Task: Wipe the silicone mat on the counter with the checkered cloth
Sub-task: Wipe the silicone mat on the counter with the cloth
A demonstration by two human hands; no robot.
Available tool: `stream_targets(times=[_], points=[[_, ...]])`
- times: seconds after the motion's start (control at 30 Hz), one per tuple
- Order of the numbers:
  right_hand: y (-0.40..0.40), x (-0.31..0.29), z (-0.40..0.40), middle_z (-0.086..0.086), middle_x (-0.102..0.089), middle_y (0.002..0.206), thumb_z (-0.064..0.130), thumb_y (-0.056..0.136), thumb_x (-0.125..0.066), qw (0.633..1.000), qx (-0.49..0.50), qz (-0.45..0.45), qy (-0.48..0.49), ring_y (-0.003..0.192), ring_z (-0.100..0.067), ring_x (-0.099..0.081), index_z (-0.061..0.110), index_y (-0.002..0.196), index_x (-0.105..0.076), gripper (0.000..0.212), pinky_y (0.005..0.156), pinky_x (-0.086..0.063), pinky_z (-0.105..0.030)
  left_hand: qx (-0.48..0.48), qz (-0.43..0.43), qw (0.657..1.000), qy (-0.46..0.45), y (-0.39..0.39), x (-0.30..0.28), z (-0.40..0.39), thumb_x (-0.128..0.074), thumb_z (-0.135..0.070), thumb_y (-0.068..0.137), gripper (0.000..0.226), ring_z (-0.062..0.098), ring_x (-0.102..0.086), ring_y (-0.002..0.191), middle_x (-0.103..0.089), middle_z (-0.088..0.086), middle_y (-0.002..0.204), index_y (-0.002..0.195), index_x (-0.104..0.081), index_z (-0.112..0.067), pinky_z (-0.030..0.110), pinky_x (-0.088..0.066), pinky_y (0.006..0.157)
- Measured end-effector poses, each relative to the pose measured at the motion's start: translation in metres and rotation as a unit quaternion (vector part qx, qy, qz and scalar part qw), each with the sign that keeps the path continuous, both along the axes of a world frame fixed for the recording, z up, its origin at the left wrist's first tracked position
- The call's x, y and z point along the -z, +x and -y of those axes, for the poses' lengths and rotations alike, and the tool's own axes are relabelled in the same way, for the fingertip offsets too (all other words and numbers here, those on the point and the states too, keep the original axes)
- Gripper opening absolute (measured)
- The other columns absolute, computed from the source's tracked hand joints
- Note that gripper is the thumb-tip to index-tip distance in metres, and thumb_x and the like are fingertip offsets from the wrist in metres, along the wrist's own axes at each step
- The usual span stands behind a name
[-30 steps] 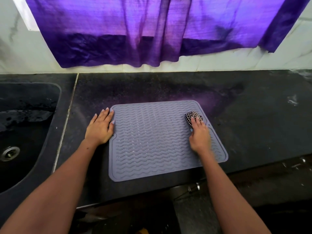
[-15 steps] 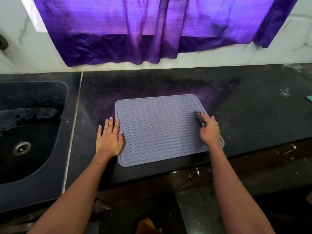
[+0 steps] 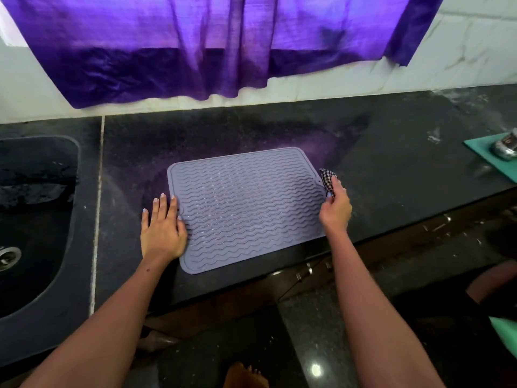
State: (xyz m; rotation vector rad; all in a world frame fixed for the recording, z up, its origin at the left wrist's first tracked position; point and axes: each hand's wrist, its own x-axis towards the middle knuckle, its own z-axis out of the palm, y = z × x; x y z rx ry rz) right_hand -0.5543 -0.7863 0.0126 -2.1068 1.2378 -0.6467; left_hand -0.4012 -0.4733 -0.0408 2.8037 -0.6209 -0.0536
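The table [image 3: 391,175] is a dark speckled stone slab, dusted with pale flecks and carrying a violet cast of light just beyond the mat. A pale seam [image 3: 97,208] runs front to back through the stone, outboard of the left hand. Further out on that side a dark sink [image 3: 42,317] is sunk into the slab, with a metal drain [image 3: 8,254] at its floor.

The silicone mat [image 3: 246,208] is seen lying flat on the table between the two hands; it is grey-lilac, rectangular with rounded corners, and ribbed with wavy lines. Its near edge lies close to the front edge of the table.

The left hand [image 3: 163,226] is laid flat, fingers straight and slightly spread, palm down across the mat's left border, partly on the mat and partly on the stone. Nothing is gripped by it.

The right hand [image 3: 335,207] is placed at the mat's right border. Its fingers are curled round the checkered cloth [image 3: 328,179], which is bunched small and projects beyond the fingertips, at the far right corner of the mat. Whether the cloth touches the mat there cannot be told.

Well outboard of the right hand, at the picture's edge, a teal sheet [image 3: 481,152] lies on the table with a shiny metal object [image 3: 506,148] on it.

Behind the table a white tiled wall [image 3: 461,57] is recorded, with a purple curtain [image 3: 209,43] hanging over it, its hem ending just above the table's back edge. Below the table front, dark cabinet fronts with small metal fittings [image 3: 307,268] and a glossy dark floor [image 3: 307,345] are visible.
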Motion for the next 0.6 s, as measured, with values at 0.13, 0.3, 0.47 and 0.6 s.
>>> stream_targets(times=[0.13,0.3,0.47,0.6], points=[[-0.025,0.031,-0.019,-0.007,-0.021,0.156,0.008,0.093,-0.042,0.969,-0.114,-0.188,-0.113,0.144,-0.027,-0.015,0.016,0.147,-0.025,0.056,0.118,-0.012,-0.040,0.002,0.003,1.000,-0.003,-0.001,0.001,0.000,-0.013,-0.034,0.089,0.065,0.023,-0.006,0.147,-0.011,0.009,0.158,0.150,-0.015,-0.014,0.043,0.001,0.120],[-0.029,0.039,-0.008,-0.008,-0.020,0.156,0.008,0.094,-0.041,0.964,-0.167,-0.182,-0.095,0.144,-0.025,-0.016,0.016,0.147,-0.025,0.056,0.118,-0.011,-0.037,-0.002,0.001,1.000,0.001,-0.002,0.004,0.000,-0.023,-0.028,0.097,0.056,0.023,-0.005,0.147,-0.010,0.009,0.159,0.150,-0.012,-0.012,0.042,0.000,0.120],[-0.021,0.017,0.015,-0.006,-0.055,0.131,0.000,0.093,-0.043,0.981,-0.076,0.030,0.176,0.108,-0.021,-0.058,0.018,0.135,-0.049,0.046,0.092,-0.046,-0.023,0.023,-0.034,0.999,0.031,0.005,0.005,-0.008,-0.022,-0.031,0.100,0.057,0.019,0.003,0.147,0.001,0.006,0.160,0.150,-0.003,-0.013,0.039,0.003,0.120],[-0.004,-0.003,0.018,-0.006,-0.053,0.135,0.003,0.094,-0.041,0.937,0.055,0.186,0.291,0.113,-0.023,-0.056,0.019,0.136,-0.047,0.045,0.099,-0.044,-0.030,0.057,-0.021,0.998,0.032,0.004,0.005,-0.017,-0.009,-0.043,0.095,0.064,0.021,0.001,0.147,0.000,0.008,0.159,0.150,-0.004,-0.011,0.039,0.002,0.120]])
